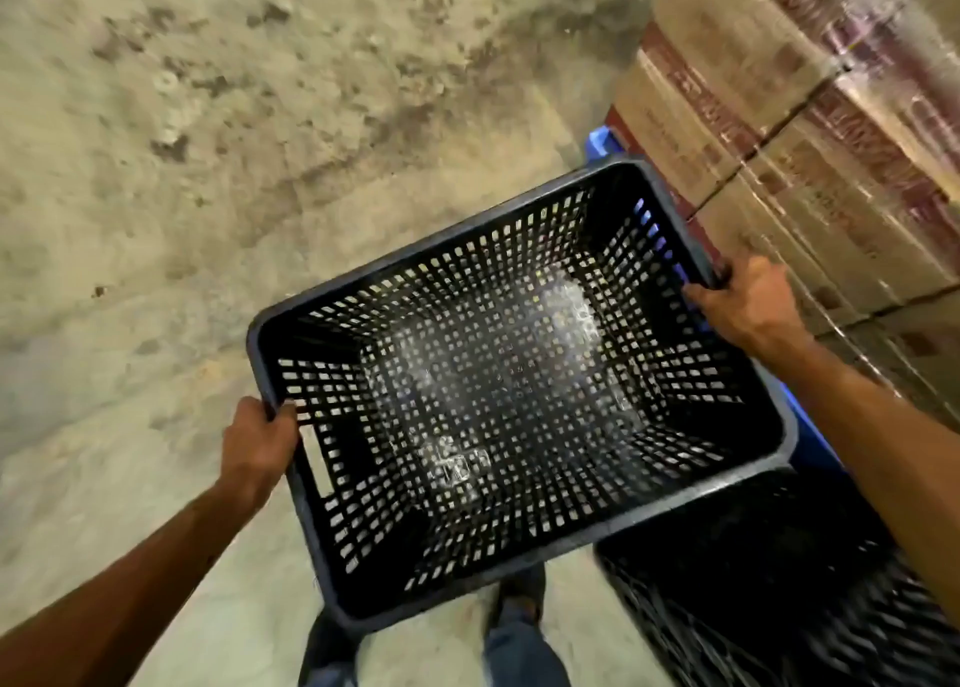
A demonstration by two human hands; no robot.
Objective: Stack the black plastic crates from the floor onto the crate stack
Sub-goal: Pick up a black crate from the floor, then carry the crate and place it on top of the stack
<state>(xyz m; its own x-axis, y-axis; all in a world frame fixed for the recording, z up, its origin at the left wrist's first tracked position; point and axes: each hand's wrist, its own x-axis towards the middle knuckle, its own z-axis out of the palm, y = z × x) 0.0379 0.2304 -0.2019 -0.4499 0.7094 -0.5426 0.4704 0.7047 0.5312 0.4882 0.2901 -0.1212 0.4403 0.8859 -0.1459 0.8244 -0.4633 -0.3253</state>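
Observation:
A black plastic crate (pixel 498 390) with perforated walls and floor hangs in the air in front of me, its open top facing up. My left hand (pixel 260 447) grips its near-left rim beside a handle slot. My right hand (pixel 748 307) grips the far-right rim. The crate is tilted and empty, with light glinting off its floor. Below it at the lower right stands another black crate (pixel 769 593), partly covered by the held one and by my right forearm.
Wrapped cardboard boxes (pixel 810 130) are stacked high on the right. A blue plastic edge (pixel 600 141) shows beside them, behind the crate. Stained concrete floor (pixel 234 141) spreads to the left and ahead. My feet (pixel 514 598) show under the crate.

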